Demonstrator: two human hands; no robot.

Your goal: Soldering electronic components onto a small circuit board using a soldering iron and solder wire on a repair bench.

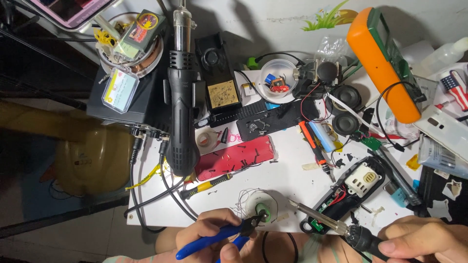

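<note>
Pliers with blue handles sit clamped in our left hand, their tips pinching a small green part near the front edge of the white table. Our right hand is wrapped tight around one soldering iron, its tip angled toward that part from just beside it. Behind we count one black hot air gun, two round black speakers, one red phone and one orange meter.
</note>
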